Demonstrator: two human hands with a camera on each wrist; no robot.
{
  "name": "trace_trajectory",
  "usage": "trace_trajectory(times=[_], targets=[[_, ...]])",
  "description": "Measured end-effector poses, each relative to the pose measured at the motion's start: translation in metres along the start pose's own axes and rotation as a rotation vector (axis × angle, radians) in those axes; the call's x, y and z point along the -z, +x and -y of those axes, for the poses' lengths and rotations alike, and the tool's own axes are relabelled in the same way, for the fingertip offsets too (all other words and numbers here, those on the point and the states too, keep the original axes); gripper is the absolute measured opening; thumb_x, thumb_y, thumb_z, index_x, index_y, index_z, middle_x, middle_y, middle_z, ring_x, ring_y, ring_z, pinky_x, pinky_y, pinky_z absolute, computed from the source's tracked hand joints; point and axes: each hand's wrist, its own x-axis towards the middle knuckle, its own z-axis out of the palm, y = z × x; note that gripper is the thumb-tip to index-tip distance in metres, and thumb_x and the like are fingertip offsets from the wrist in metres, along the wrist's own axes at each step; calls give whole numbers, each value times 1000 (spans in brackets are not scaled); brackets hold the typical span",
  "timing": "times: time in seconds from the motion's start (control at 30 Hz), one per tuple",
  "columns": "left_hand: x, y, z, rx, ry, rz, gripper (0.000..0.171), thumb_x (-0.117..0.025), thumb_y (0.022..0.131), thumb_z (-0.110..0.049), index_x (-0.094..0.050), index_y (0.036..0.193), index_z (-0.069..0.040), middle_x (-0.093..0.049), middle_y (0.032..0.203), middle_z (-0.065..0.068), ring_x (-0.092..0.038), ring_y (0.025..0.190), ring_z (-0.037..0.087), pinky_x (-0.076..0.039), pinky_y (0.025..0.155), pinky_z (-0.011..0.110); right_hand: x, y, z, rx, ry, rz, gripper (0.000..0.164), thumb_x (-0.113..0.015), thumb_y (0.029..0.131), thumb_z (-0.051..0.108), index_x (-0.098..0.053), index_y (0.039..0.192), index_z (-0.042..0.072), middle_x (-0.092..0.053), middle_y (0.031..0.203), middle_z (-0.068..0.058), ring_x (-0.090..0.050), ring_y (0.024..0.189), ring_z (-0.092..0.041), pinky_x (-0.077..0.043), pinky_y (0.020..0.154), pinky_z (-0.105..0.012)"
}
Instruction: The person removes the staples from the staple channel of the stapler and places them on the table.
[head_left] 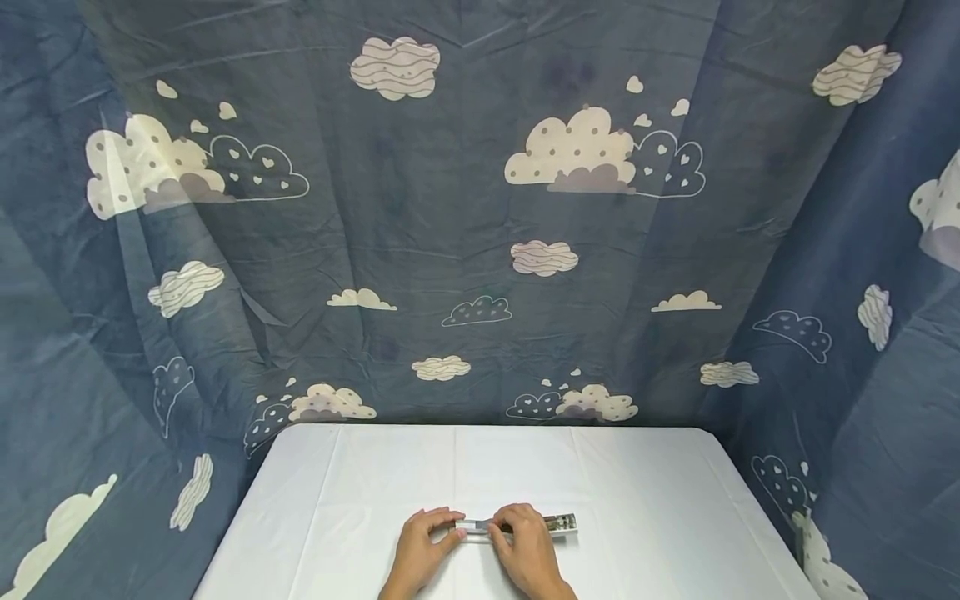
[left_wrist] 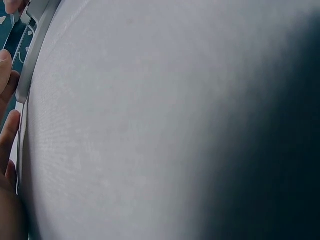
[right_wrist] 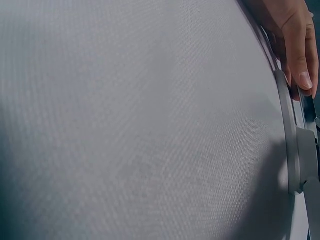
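A light grey stapler [head_left: 562,525] lies on the white table with its top swung back to the right, its inner metal parts facing up. My left hand [head_left: 423,546] holds the left end of the base between thumb and fingers. In the right wrist view, the left hand [right_wrist: 300,45] shows at that end, on the metal channel [right_wrist: 307,107]. My right hand [head_left: 525,546] bends over the stapler's middle, thumb and fingertips pinching at the channel; I cannot tell if a small piece is between them. In the left wrist view, the stapler's base [left_wrist: 37,45] shows at the upper left.
A white cloth-like surface covers the table [head_left: 660,500], with faint fold lines. Dark blue curtains [head_left: 450,208] with printed clouds hang behind it and on both sides. The table's far edge meets the back curtain.
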Motion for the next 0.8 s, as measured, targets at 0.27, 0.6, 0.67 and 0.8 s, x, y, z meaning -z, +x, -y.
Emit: trace_trajectory(times=[0.27,0.6,0.67,0.8], targets=[[0,1,1,10,9,7,32,-80,85,-44,-79,111,-26,-79,113,-6,-70,120,31,-41,111,67,4,-1,0,-2,57,-5,9,-84,86,15,-76,86,19,-72,93,11,-67,96,-11,-56,91,-41],[2,2,-3,10,19,-18,28,-82,83,-41,-79,108,-28,-79,111,-7,-72,116,30,-42,110,67,16,1,-6,-51,127,48,10,-79,91,17,-72,87,23,-70,94,15,-63,93,-6,-57,87,-34],[1,3,-3,12,19,-17,28,-82,83,-41,-79,108,-28,-80,111,-7,-72,116,30,-42,110,67,18,1,-8,-57,134,49,10,-79,91,17,-72,87,24,-70,94,16,-62,92,-5,-57,86,-33],[0,1,-3,26,25,-17,29,-81,83,-43,-79,108,-29,-79,111,-8,-71,117,29,-41,112,65,23,0,-11,-58,132,52,10,-79,92,18,-72,88,25,-69,93,18,-62,92,-4,-57,87,-32]])
